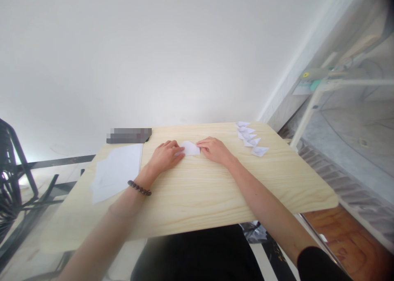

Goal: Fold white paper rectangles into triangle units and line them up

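A small folded piece of white paper [191, 148] lies on the table between my hands. My left hand [166, 154] has its thumb and fingers closed on the paper's left end. At the right end, the fingers of my right hand [214, 148] are pressed together on the paper's edge. Parts of both ends are hidden under the fingertips. Several folded paper boats [252, 142] stand in a slanting row to the right of my right hand. Left of my left forearm rests a loose stack of white paper sheets [118, 170].
The light wooden table [197, 194] has rounded corners and meets a white wall [184, 59] at the back. A blurred-out dark object [128, 136] lies at the far left edge. A black chair [18, 170] stands left of the table, a white metal frame [310, 112] to its right.
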`<state>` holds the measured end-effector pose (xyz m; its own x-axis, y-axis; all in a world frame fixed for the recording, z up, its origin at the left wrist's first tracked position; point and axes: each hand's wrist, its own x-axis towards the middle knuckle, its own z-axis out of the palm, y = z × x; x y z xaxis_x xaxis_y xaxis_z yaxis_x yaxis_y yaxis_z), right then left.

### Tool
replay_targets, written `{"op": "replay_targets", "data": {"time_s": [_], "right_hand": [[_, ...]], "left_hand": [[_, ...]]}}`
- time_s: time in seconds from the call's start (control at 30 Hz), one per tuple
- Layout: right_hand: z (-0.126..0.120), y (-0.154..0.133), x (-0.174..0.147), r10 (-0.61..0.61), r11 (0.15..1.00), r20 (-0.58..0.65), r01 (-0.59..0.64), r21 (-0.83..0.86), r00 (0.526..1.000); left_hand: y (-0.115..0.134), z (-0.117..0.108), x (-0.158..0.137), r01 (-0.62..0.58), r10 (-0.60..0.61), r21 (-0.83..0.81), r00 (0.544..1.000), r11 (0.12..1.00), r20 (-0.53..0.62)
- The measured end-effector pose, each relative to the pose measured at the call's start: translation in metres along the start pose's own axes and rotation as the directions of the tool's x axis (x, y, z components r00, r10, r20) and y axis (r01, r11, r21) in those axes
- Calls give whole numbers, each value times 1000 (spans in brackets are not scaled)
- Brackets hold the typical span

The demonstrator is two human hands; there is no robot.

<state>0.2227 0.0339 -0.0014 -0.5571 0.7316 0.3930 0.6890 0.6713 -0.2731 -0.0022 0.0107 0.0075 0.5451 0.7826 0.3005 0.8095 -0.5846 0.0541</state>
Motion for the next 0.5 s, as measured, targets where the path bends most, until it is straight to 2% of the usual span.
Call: {"op": "replay_targets", "data": {"time_s": [0.17, 0.37, 0.5], "right_hand": [[2, -3, 2, -48, 999, 9, 48, 26, 999], [1, 1, 2, 28, 999, 38, -29, 14, 999], [1, -1, 0, 9, 1000, 6, -10, 25, 1000]], "left_hand": [[-1, 1, -1, 6, -6, -13, 1000, 1000, -7], [0, -1, -1, 28, -28, -12, 1000, 1000, 6], [1, -2, -1, 19, -19, -4, 1000, 1000, 5]]}}
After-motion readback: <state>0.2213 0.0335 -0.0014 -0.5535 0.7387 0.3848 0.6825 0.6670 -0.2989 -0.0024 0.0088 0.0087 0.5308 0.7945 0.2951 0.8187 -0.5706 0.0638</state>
